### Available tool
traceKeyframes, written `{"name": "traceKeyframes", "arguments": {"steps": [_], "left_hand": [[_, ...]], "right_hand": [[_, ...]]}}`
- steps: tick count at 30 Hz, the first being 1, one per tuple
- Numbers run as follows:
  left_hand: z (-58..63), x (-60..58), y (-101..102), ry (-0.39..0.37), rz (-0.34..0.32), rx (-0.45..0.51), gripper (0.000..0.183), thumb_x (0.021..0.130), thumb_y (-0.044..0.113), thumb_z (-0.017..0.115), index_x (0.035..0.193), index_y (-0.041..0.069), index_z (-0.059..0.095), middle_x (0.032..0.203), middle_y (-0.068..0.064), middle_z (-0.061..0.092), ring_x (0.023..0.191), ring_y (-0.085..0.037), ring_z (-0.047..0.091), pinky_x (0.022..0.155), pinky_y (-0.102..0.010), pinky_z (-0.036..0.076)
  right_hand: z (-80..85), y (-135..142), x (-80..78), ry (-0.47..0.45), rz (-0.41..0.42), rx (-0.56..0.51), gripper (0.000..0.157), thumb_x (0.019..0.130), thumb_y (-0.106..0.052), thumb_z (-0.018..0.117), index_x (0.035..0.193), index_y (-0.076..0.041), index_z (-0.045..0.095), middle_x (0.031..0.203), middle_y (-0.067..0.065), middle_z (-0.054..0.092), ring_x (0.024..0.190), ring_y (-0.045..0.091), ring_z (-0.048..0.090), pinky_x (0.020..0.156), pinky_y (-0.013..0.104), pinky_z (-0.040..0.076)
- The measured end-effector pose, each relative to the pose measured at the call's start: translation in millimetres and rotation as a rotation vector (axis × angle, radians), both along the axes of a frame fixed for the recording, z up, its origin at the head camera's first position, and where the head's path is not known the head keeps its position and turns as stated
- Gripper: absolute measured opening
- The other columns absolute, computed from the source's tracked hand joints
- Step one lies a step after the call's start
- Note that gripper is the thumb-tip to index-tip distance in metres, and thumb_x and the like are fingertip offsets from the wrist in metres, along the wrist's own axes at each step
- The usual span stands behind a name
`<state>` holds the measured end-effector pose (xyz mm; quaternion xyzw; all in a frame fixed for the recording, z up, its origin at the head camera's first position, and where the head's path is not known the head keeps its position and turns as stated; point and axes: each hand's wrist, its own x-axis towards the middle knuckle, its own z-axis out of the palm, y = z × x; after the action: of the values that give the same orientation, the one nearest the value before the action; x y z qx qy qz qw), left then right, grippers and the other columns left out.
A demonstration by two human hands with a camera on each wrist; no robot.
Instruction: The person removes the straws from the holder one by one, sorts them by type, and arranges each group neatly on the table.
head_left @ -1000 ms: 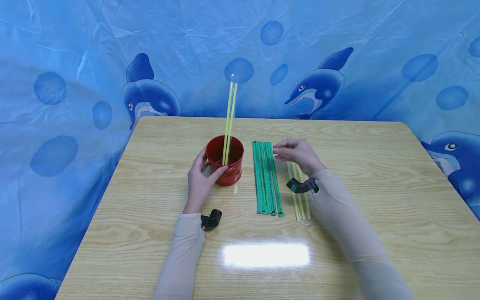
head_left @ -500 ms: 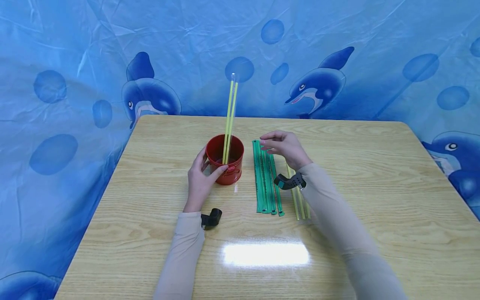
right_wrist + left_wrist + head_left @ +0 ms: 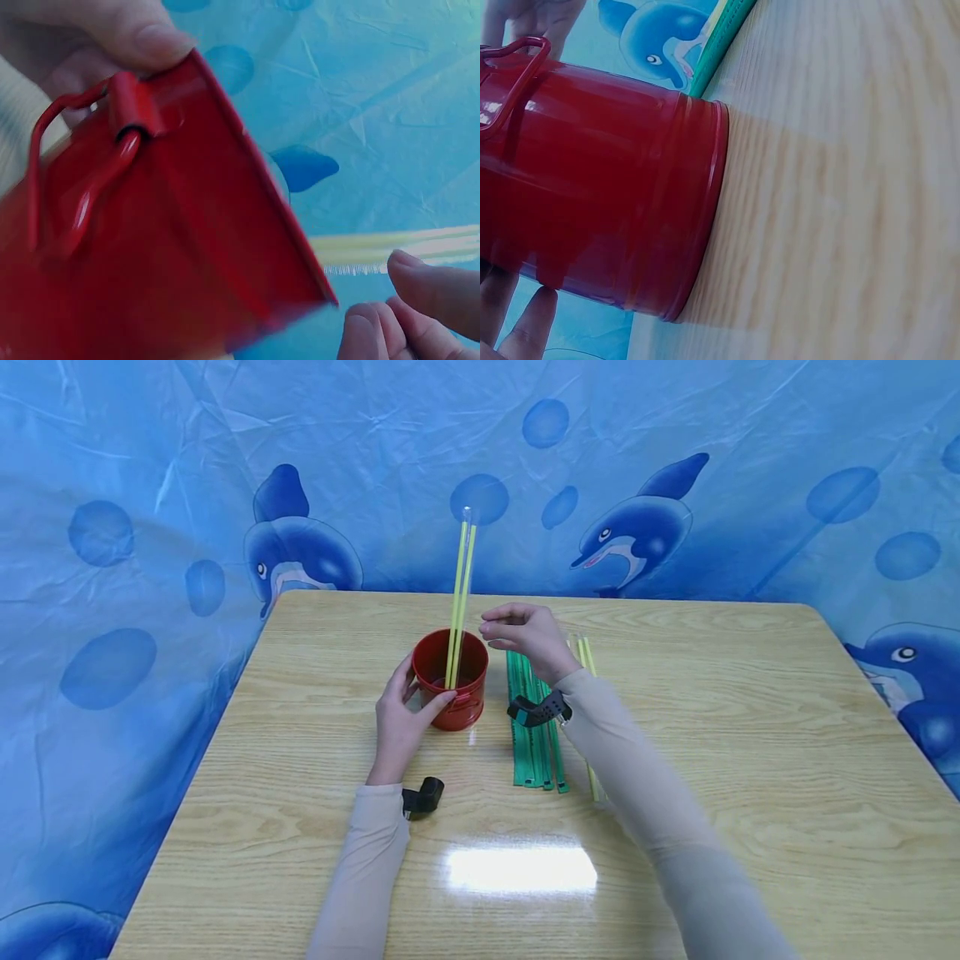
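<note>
A red metal bucket (image 3: 468,713) with wire handles stands upright on the table. My left hand (image 3: 401,722) holds it from the left, its thumb at the near rim and its fingers around the side; the left wrist view shows fingertips against the bucket wall (image 3: 607,180). Yellow straws (image 3: 456,602) in clear wrapping stick up out of the bucket, leaning slightly right. Just right of the rim hovers my right hand (image 3: 528,635), fingers loosely bent, apart from bucket and straws. In the right wrist view nothing shows between its thumb and fingers (image 3: 420,300).
Several long flat green packets (image 3: 525,752) lie side by side under my right wrist. Farther right lie yellow straws (image 3: 590,656) in clear wrapping, partly covered by the right forearm. A blue dolphin-print sheet (image 3: 405,427) hangs behind the table's far edge.
My right hand has moved left, from beside the green packets and over them to the bucket's right rim. Left hand, bucket and standing straws have stayed in place.
</note>
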<state>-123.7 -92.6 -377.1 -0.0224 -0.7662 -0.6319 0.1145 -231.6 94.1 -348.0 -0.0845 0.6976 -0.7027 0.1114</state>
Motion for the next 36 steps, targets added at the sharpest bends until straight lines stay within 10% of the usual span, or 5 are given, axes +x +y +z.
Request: {"name": "traceKeyframes", "arguments": {"steps": [36], "left_hand": [[-0.5, -1.0, -1, 0.009, -0.007, -0.017, 0.070, 0.084, 0.008, 0.071, 0.143, -0.002, 0.035, 0.143, -0.018, 0.041, 0.130, -0.031, 0.041, 0.105, -0.043, 0.037]], "right_hand": [[4.3, -35, -12.7, 0.056, -0.048, 0.099, 0.016, 0.086, -0.007, 0.069, 0.098, 0.003, 0.065, 0.088, 0.008, 0.067, 0.081, 0.017, 0.065, 0.074, 0.030, 0.053]]}}
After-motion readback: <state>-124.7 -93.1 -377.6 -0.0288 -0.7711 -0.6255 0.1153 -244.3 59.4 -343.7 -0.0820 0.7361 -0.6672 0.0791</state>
